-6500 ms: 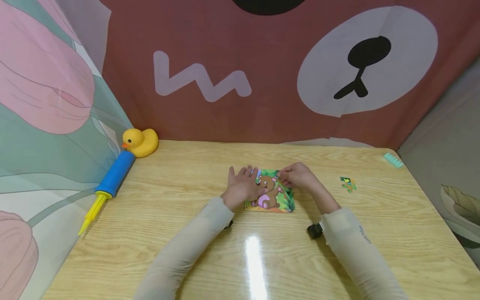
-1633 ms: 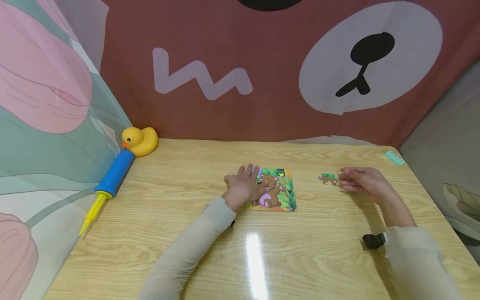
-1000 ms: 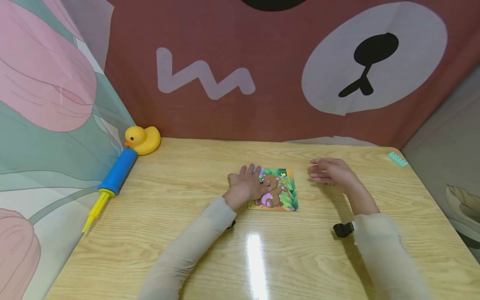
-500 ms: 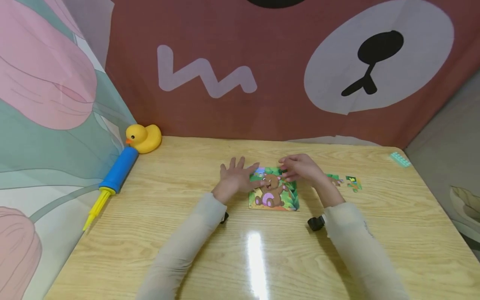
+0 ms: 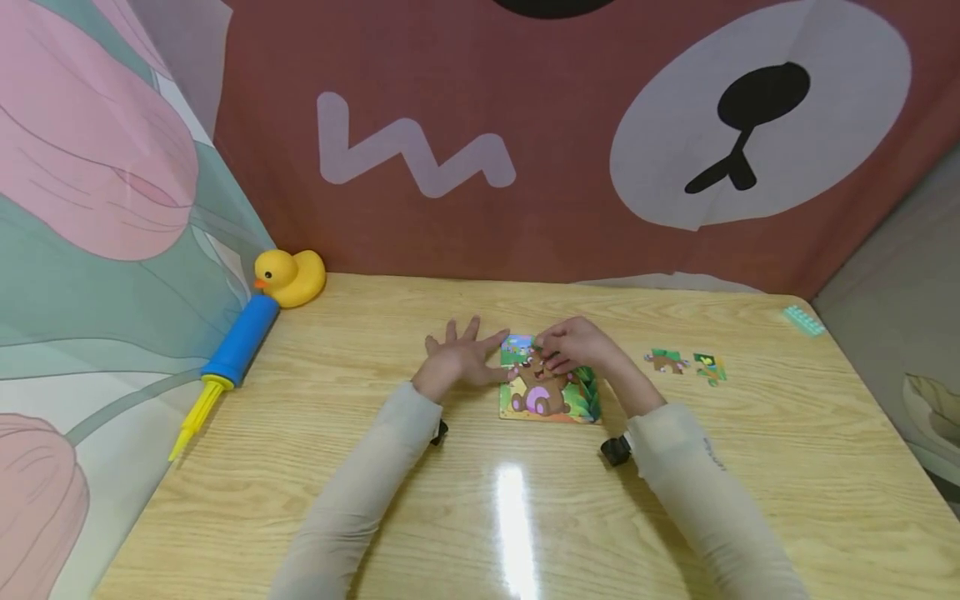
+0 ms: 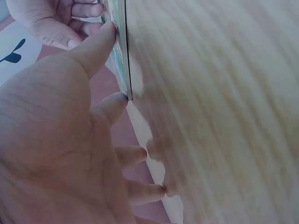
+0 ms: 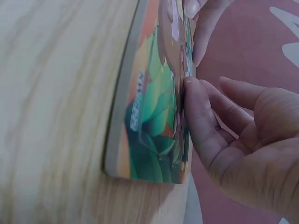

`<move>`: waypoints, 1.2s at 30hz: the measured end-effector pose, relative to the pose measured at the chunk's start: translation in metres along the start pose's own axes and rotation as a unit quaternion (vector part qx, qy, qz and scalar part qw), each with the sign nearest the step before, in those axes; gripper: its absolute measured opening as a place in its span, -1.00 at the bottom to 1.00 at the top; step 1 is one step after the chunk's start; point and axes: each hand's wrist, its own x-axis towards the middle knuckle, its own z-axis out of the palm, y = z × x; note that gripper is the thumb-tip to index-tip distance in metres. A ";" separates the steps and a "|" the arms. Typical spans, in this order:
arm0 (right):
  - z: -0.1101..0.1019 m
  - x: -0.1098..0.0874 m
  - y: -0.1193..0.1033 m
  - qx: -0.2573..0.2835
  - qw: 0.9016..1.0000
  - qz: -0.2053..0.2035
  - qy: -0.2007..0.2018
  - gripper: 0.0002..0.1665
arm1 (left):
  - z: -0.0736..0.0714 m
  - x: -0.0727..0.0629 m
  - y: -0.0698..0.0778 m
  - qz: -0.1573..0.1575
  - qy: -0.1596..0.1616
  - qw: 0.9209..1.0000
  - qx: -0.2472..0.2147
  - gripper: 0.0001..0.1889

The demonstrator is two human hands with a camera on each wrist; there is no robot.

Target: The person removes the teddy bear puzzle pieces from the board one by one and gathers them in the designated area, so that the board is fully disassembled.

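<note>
A flat bear jigsaw puzzle [image 5: 542,400] lies on the middle of a wood-grain table [image 5: 420,533]. Its glossy printed face shows a brown bear among green leaves, and the right wrist view shows a plain edge and a softly rounded corner. To its right, well apart from it, lie a green-and-brown puzzle piece [image 5: 667,362] and a puzzle piece with a yellow motif [image 5: 708,367], both with knobbed outlines. The left hand [image 5: 459,362] is spread, its thumb and forefinger touching the puzzle's left side. The right hand [image 5: 576,343] has bent fingers with tips against the puzzle's upper part; whether they pinch a piece cannot be told.

Half a second ago the right hand was nearer the puzzle's upper right corner; it has since shifted left. Only one loose piece showed at the right 6.5 seconds ago; now there are two.

The right hand hides much of the puzzle's upper right. A yellow rubber duck [image 5: 296,280] and a blue plastic hand pump [image 5: 243,335] lie along the left edge, a studded mint-green toy brick [image 5: 804,320] at the far right corner. Behind hangs a reddish-brown printed cloth [image 5: 555,225].
</note>
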 end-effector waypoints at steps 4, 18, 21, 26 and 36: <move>0.004 -0.001 0.000 -0.023 1.000 -0.006 -0.002 -0.61 | 0.000 0.000 0.002 -0.007 -0.004 1.000 0.004 -0.13; 0.012 -0.005 0.001 -0.058 0.998 -0.025 0.007 -0.65 | 0.002 -0.001 0.002 -0.007 0.000 1.000 0.016 -0.15; 0.013 -0.007 0.000 -0.054 0.998 -0.022 0.010 -0.65 | 0.002 -0.001 0.002 -0.009 0.000 1.000 0.022 -0.16; 0.016 -0.009 -0.003 -0.037 0.999 -0.017 0.018 -0.65 | 0.001 -0.002 0.003 -0.015 -0.005 0.999 0.029 -0.16; 0.024 -0.005 -0.002 0.021 0.999 -0.004 0.044 -0.70 | 0.001 -0.004 0.003 -0.008 -0.006 1.000 0.026 -0.17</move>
